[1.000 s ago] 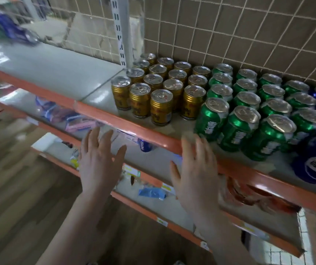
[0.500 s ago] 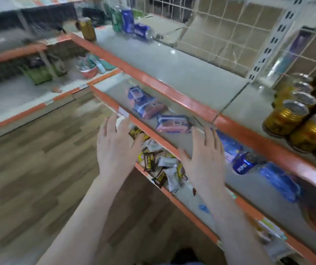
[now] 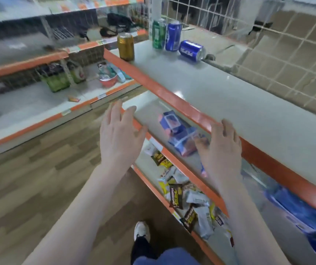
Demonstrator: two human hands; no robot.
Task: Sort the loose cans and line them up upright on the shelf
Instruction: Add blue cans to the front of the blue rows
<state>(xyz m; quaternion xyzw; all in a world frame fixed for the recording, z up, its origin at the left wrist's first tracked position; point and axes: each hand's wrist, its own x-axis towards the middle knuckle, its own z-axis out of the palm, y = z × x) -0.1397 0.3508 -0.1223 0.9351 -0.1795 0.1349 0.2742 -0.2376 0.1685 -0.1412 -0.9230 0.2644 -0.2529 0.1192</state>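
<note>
Several loose cans stand at the far left end of the grey top shelf (image 3: 220, 96). A gold can (image 3: 126, 46) is upright near the orange front edge. A green can (image 3: 158, 33) and a blue can (image 3: 173, 36) stand upright by the white post. Another blue can (image 3: 191, 51) lies on its side beside them. My left hand (image 3: 119, 133) hovers open over the floor in front of the shelves. My right hand (image 3: 221, 148) is open, fingers spread, just below the top shelf's orange edge. Neither hand touches a can.
A white upright post (image 3: 154, 8) and wire mesh back (image 3: 268, 35) line the shelf. Lower shelves hold blue-pink packets (image 3: 174, 131), snack wrappers (image 3: 184, 199) and a blue package (image 3: 306, 213). Another shelf unit (image 3: 38, 104) stands to the left across the wood floor. My shoe (image 3: 141, 230) is below.
The view has swung left, away from the lined-up gold, green and blue cans, toward the loose cans at the shelf's far end. Both hands stay open and empty.
</note>
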